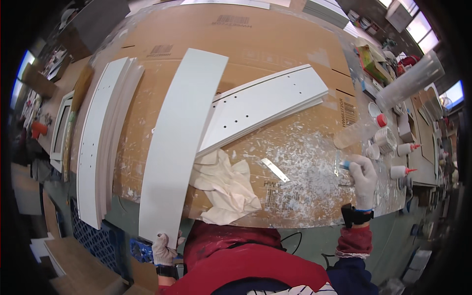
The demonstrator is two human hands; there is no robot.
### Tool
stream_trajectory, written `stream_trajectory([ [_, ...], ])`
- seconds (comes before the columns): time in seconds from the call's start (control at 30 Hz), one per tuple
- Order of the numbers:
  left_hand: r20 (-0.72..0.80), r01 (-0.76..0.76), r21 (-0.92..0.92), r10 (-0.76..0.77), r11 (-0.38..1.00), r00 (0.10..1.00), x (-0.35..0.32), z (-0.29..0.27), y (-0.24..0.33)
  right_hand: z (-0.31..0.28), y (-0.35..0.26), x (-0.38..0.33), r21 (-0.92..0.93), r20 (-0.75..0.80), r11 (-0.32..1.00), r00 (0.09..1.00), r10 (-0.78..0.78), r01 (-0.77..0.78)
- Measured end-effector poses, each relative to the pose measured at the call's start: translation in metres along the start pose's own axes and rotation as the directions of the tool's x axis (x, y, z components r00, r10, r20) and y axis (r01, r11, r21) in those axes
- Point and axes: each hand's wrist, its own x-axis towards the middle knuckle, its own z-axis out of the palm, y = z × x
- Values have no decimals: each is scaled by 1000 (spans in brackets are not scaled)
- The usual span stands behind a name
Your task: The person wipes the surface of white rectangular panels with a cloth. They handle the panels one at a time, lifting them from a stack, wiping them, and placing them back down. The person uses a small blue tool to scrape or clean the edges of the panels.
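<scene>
My left hand (163, 250), in a pale glove, is closed around the near end of a long white board (183, 132). The board lies lengthwise across the cardboard-covered table, its near end jutting past the edge. In my gloved right hand (363, 181) is a small blue-handled scraper (346, 164), over the flake-strewn right side of the cardboard. White boards with dark holes (268, 105) lie stacked at a slant, partly hidden behind the long board. A crumpled cream cloth (223, 187) sits between the hands, and right of it lies a flat metal strip (274, 170).
More white boards (101, 137) stand stacked at the left, beside a brush-like broom (80, 93). Along the right edge are a plastic bottle with a red cap (356, 132), small red-tipped bottles (407, 149) and a clear cylinder (413, 81). A blue plastic crate (101, 246) is low at the left.
</scene>
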Motion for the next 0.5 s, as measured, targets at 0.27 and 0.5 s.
stream_trajectory([
  [0.27, 19, 83, 31, -84, 996, 996, -12, -10, -2, 189, -112, 88, 53, 280, 895, 853, -440, 444],
  [0.5, 88, 108, 51, -112, 993, 990, -11, -11, 3, 278, -140, 154, -150, 290, 795, 794, -534, 588],
])
